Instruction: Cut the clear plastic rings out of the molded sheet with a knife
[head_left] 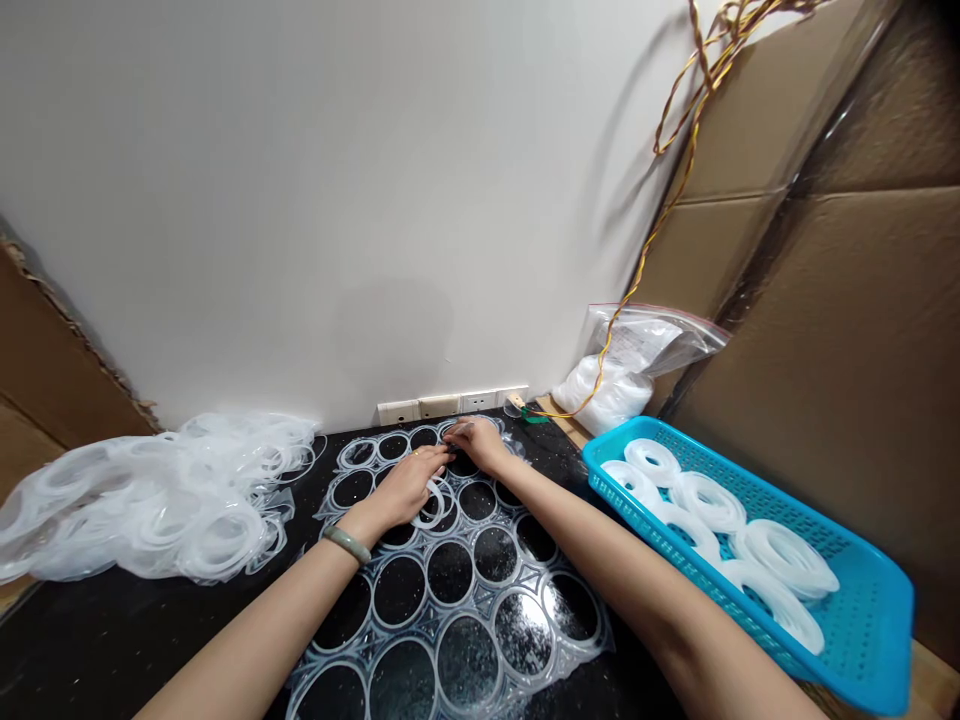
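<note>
A translucent sheet of joined rings (426,625), looking like moulded silicone or soft plastic, lies flat on the black tabletop. My left hand (409,487), with a green bangle at its wrist, is over the sheet's far half, fingers together and bent down. A few separated rings (435,503) show under its palm, seemingly held by the curled fingers. Close beside its fingertips, my right hand (476,442) pinches the sheet's material near the far edge. The exact bit between those fingertips is too small to make out.
A heap of translucent ring scrap (172,500) lies at left. A blue basket (874,620) with stacked white rings (709,502) stands at right. Behind are a plastic bag (607,390), a socket strip (439,406) against the wall, a hanging twisted yellow-brown wire (651,240) and cardboard boxes (847,330).
</note>
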